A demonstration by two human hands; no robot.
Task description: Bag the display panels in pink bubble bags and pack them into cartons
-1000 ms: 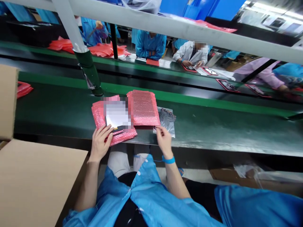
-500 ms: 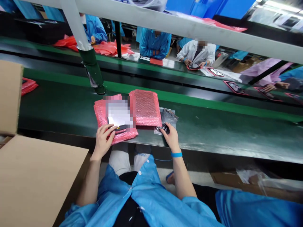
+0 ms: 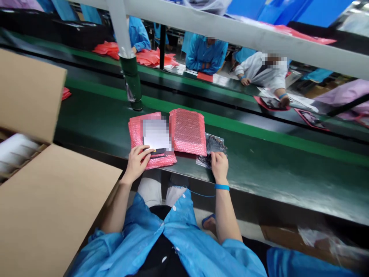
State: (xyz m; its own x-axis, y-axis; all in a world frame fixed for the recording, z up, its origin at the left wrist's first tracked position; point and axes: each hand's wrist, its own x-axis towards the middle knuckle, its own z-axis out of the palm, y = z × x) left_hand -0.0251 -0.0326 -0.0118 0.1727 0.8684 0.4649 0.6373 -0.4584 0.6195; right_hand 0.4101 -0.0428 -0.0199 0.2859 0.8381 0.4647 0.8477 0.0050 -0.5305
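My left hand [image 3: 137, 163] grips the near edge of a pink bubble-wrap bag [image 3: 135, 132], which holds a flat item under a blurred white label [image 3: 157, 134]. A black strip [image 3: 158, 151] shows by my thumb. Beside it, a second pink bubble-wrap bag [image 3: 188, 131] lies flat and untouched. My right hand [image 3: 219, 166] rests its fingers on a transparent plastic bag [image 3: 215, 148] with dark contents, pressing on its near part. What the dark contents are is too unclear to tell.
All this lies on a dark green conveyor belt [image 3: 253, 161]. A cardboard box [image 3: 49, 200] with white rolls [image 3: 17, 152] stands at my left. A grey rail [image 3: 230, 34] and green post [image 3: 131, 77] cross the view. Co-workers in a blue gown [image 3: 206, 55] and white coat [image 3: 259, 71] sit beyond.
My right hand has moved from the bag's left edge onto its near part. The view has swung, shifting everything rightward. The co-worker in white now leans sideways.
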